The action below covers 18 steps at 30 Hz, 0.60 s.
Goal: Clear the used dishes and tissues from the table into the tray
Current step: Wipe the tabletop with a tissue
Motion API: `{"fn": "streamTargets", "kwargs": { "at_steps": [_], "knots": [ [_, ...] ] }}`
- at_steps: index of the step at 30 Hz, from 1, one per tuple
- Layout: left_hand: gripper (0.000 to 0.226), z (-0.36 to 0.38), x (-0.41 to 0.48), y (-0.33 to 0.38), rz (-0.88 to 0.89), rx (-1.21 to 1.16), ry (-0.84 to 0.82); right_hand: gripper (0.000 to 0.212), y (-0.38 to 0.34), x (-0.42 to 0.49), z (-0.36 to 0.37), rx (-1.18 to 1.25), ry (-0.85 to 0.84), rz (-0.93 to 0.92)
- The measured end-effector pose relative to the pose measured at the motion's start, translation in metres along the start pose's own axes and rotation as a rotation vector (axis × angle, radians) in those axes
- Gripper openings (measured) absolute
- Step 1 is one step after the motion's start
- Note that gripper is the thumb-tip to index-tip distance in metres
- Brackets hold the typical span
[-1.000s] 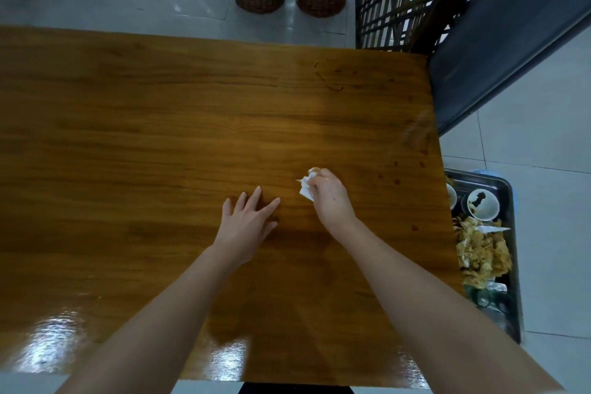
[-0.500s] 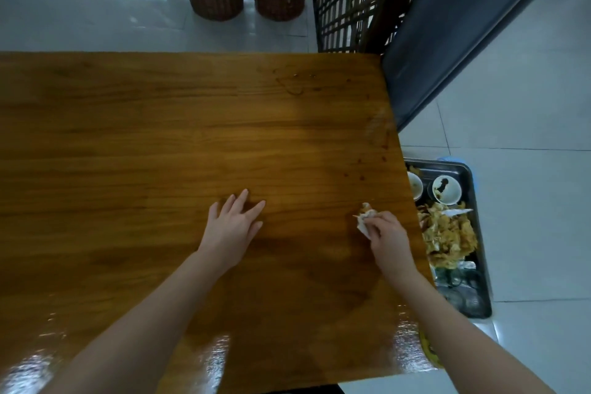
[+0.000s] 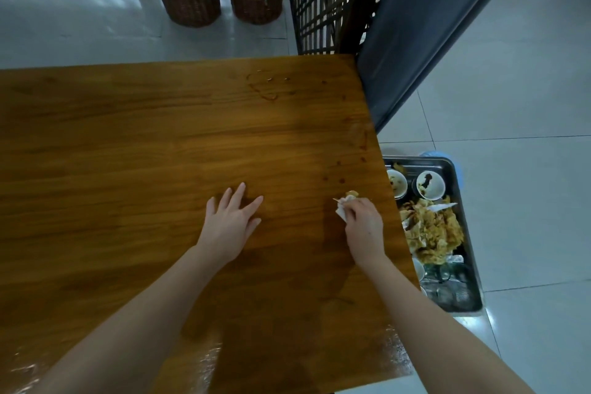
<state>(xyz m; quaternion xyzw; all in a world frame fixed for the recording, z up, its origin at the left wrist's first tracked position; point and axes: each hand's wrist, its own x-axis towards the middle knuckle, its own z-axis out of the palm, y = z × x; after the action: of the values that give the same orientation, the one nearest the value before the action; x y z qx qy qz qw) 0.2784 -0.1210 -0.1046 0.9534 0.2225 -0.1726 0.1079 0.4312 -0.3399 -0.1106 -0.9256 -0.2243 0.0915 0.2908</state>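
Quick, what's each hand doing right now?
Left hand: open, fingers spread flat on the table.
Right hand: gripping a white tissue.

Two bare forearms (image 3: 153, 307), left grip (image 3: 231, 227), right grip (image 3: 364, 227), both bare

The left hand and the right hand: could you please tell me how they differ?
The left hand lies flat with fingers spread, holding nothing; the right hand curls round a white tissue. The left sits mid-table; the right is near the table edge by the tray. Both rest on the tabletop.
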Motion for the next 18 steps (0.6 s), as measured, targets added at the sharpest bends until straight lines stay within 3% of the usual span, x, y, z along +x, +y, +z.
{"fn": "streamTargets", "kwargs": {
  "at_steps": [8,14,18],
  "knots": [
    [0.052,0.001,0.011,0.001,-0.020,0.023,-0.045,0.021,-0.008,0.054,0.004,0.013,-0.022,-0.082],
    [0.053,-0.008,0.014,0.003,-0.025,0.008,-0.131,0.020,-0.016,0.070,0.009,0.014,0.088,0.048],
    [0.052,-0.015,0.016,0.003,-0.023,-0.019,-0.171,0.021,-0.042,0.051,0.035,0.028,-0.039,-0.090]
  ]
}}
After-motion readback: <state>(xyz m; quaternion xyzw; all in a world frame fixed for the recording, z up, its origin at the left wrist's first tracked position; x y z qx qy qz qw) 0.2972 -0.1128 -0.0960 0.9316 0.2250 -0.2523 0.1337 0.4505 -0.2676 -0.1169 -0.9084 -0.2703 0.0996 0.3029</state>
